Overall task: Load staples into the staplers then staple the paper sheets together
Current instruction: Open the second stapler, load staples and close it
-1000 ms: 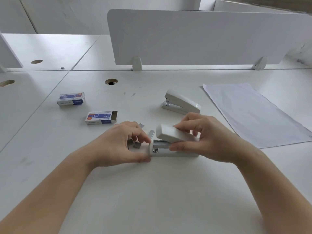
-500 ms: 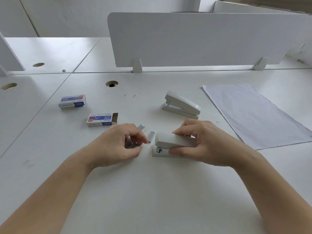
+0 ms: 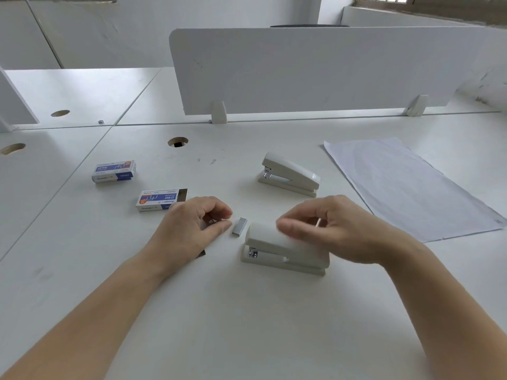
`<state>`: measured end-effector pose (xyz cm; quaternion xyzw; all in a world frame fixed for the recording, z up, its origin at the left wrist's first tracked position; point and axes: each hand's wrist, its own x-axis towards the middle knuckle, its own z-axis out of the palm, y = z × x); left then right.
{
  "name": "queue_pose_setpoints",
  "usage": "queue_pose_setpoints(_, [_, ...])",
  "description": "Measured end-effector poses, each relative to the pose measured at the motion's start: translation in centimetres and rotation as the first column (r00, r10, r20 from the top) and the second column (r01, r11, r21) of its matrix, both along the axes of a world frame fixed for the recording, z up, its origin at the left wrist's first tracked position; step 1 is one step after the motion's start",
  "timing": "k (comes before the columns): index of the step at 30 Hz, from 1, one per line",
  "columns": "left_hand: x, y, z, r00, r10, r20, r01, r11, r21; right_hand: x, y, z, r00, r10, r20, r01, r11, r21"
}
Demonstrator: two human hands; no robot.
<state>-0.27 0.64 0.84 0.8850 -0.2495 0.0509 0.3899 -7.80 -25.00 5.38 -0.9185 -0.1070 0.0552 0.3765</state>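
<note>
You are working at a white desk (image 3: 247,325) that carries a few faint grey scuff marks (image 3: 206,160) near its far side. Beyond them a round cable hole (image 3: 177,141) is cut into the top. Along the back edge stands a white divider panel (image 3: 315,72), upright, held by a left bracket (image 3: 218,112) and a right bracket (image 3: 416,105). To your left, across a seam, a neighbouring desk (image 3: 68,91) has a cable hole of its own (image 3: 60,113), with a small metal piece (image 3: 100,122) lying near its edge. Behind everything you see a pale wall (image 3: 164,23) and, at top right, a window frame (image 3: 428,4).
</note>
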Motion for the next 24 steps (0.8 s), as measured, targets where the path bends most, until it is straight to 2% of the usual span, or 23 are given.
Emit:
queue_pose_setpoints(3, [0.1,-0.2,-0.1,0.998,-0.018,0.060,0.017,1.000,0.008,0.6,-1.3,-0.2,0.983,-0.157,0.091,0.157,0.988,0.014])
queue_pose_setpoints(6, [0.1,-0.4,-0.3,0.994,-0.063,0.087,0.057,0.996,0.067,1.8,-1.6,-1.4,0.912,-0.319,0.256,0.354,0.930,-0.099])
queue_pose_setpoints(9, [0.4,-0.5,-0.7,0.991,-0.075,0.106,0.062,0.990,0.123,2.7,-1.4,-2.9,0.874,-0.398,0.279,0.440,0.892,-0.105])
queue_pose_setpoints(12, [0.5,-0.7,-1.0,0.985,-0.068,0.157,0.047,0.990,0.130,2.9,-1.9,-3.3,0.892,-0.384,0.238,0.426,0.891,-0.157])
queue_pose_setpoints(16, [0.6,-0.7,-1.0,0.983,-0.068,0.173,0.047,0.991,0.127,2.0,-2.9,-2.1,0.939,-0.336,0.070,0.343,0.926,-0.159])
queue_pose_setpoints(18, [0.5,-0.7,-1.0,0.983,-0.057,0.173,0.038,0.993,0.111,1.8,-3.0,-2.0,0.951,-0.308,0.033,0.309,0.931,-0.194])
queue_pose_setpoints(21, [0.5,-0.9,-1.0,0.984,-0.053,0.172,0.036,0.994,0.101,2.0,-2.6,-2.4,0.952,-0.298,0.076,0.307,0.929,-0.206])
queue_pose_setpoints(24, [0.6,-1.0,-1.0,0.986,-0.040,0.164,0.023,0.994,0.108,2.0,-1.4,-2.3,0.948,-0.288,0.133,0.301,0.949,-0.092])
